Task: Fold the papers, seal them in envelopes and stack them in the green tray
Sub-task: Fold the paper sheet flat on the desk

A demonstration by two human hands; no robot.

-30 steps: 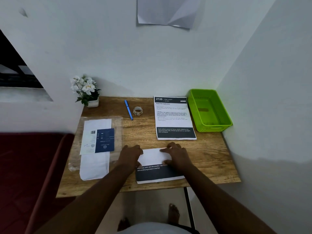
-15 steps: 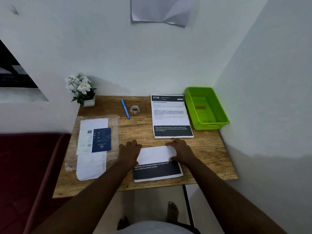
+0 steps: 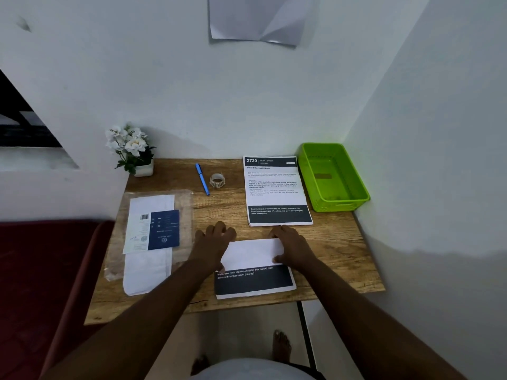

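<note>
Folded paper (image 3: 253,266) at near edge of desk (image 3: 343,250), white flap turned down over upper half, black band exposed below. Left hand (image 3: 212,246) flat on flap's left edge, fingers spread, relaxed, tips past fold onto wood. Right hand (image 3: 292,246) flat on flap's right corner, fingers straight, pressing. Neither grasps. Flat sheet (image 3: 275,190) just beyond; green tray (image 3: 356,200) far right; envelopes (image 3: 149,239) left.

Wooden table (image 3: 343,248): set into a corner of white walls (image 3: 164,78). Dark red sofa (image 3: 41,270) just left of table. Dark window opening (image 3: 16,124) above sofa. Pale floor (image 3: 247,333) beneath table. Light dim.
</note>
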